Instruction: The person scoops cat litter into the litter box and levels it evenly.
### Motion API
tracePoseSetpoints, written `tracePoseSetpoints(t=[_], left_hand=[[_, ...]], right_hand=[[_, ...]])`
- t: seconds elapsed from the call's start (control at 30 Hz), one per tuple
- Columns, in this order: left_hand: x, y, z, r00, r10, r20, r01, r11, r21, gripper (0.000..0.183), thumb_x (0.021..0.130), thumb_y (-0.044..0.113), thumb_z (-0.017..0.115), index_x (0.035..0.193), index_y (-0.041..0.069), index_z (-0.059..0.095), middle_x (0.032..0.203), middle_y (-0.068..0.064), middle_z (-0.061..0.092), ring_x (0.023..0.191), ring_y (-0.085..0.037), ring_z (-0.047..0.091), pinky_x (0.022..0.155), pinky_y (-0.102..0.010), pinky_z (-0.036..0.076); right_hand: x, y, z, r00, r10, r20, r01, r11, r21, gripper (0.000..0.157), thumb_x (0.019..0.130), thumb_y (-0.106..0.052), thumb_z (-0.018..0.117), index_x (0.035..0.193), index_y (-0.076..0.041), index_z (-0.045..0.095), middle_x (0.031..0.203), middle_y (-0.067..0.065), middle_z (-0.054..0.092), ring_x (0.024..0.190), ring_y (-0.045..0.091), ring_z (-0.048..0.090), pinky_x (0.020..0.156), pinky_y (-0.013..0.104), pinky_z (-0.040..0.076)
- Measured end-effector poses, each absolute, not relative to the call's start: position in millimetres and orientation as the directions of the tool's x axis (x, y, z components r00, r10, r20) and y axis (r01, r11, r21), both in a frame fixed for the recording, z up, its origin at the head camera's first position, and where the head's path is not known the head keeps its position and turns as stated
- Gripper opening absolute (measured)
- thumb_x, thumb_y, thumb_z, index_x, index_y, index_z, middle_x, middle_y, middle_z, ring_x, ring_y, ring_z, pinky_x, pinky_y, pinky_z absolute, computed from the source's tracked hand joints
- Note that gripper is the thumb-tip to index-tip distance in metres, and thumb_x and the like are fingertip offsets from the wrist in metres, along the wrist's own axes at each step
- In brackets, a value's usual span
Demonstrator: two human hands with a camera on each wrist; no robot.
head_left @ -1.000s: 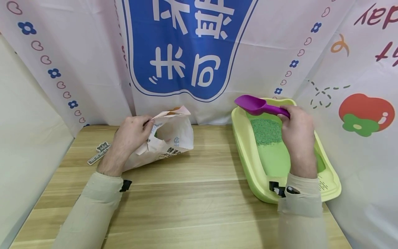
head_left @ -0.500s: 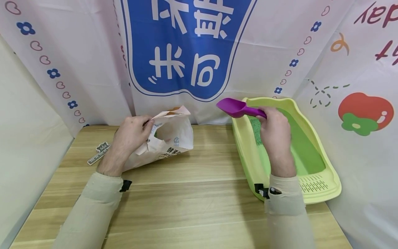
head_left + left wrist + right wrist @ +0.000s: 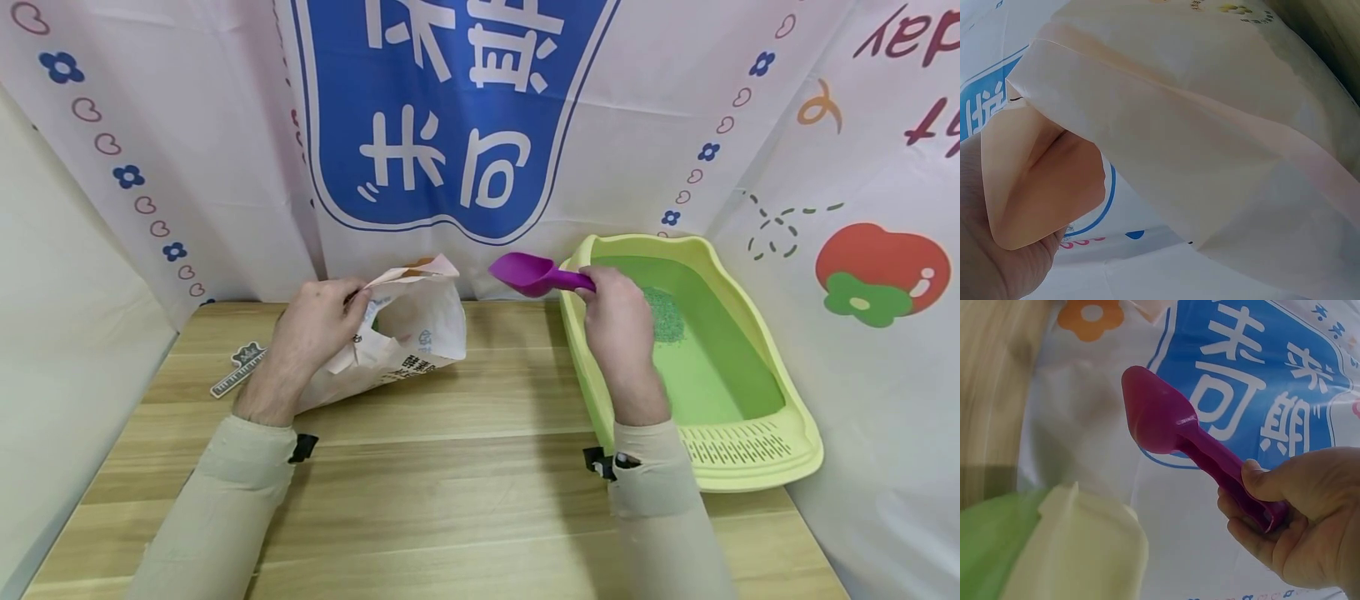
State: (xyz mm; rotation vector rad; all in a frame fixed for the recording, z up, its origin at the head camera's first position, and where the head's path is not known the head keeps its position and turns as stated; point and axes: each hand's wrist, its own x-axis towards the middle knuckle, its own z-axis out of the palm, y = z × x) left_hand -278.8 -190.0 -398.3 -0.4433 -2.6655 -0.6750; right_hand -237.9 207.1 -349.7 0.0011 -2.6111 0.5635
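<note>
My left hand (image 3: 318, 325) pinches the torn top edge of a white printed bag (image 3: 427, 333), which leans on the table with its mouth gaping to the right. The left wrist view shows a folded flap of the bag (image 3: 1047, 181) against my palm. In my right hand (image 3: 621, 333) I grip the handle of a purple scoop (image 3: 522, 273), its bowl pointing left toward the bag's mouth. The hand hangs over the left rim of a green litter box (image 3: 757, 333). Green granules (image 3: 663, 315) lie in the box's far part, partly hidden behind the hand.
A small ruler with a bear-shaped top (image 3: 238, 373) lies left of my left forearm on the wooden table (image 3: 450, 500). A printed white cloth (image 3: 517, 183) hangs behind the table and along its right side. The litter box stands close to the right cloth.
My right hand has carried the purple scoop left from over the litter box to its left rim, closer to the bag, and slightly lower. The left hand and bag have stayed put.
</note>
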Motion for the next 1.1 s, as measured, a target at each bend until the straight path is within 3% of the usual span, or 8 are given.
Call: tracePoseSetpoints(t=[0.47, 0.83, 1.1], left_hand=[[-279, -190, -399, -0.890, 0.215, 0.402, 0.378, 0.841, 0.387, 0.027, 0.109, 0.028, 0.057, 0.117, 0.011, 0.076, 0.099, -0.010, 0.079, 0.076, -0.025, 0.069, 0.067, -0.045, 0.056], [-278, -191, -398, -0.889, 0.216, 0.405, 0.379, 0.842, 0.384, 0.027, 0.109, 0.028, 0.057, 0.117, 0.011, 0.076, 0.098, -0.010, 0.078, 0.075, -0.024, 0.068, 0.066, -0.043, 0.055], [-278, -191, -397, -0.888, 0.216, 0.406, 0.380, 0.842, 0.383, 0.027, 0.108, 0.029, 0.057, 0.116, 0.012, 0.076, 0.097, -0.010, 0.078, 0.073, -0.024, 0.067, 0.065, -0.041, 0.054]], right_hand=[[-251, 179, -376, -0.929, 0.059, 0.365, -0.091, 0.921, -0.379, 0.020, 0.101, -0.015, 0.070, 0.121, -0.016, 0.075, 0.120, 0.010, 0.078, 0.107, 0.034, 0.074, 0.089, 0.052, 0.061], [-265, 160, -398, -0.944, 0.024, 0.328, -0.096, 0.934, -0.344, 0.013, 0.100, -0.020, 0.071, 0.110, -0.012, 0.076, 0.107, 0.010, 0.079, 0.095, 0.033, 0.075, 0.084, 0.048, 0.061], [-275, 153, -414, -0.955, 0.016, 0.297, -0.077, 0.951, -0.300, 0.015, 0.099, -0.021, 0.072, 0.111, -0.014, 0.076, 0.108, 0.010, 0.080, 0.094, 0.032, 0.076, 0.080, 0.049, 0.062]])
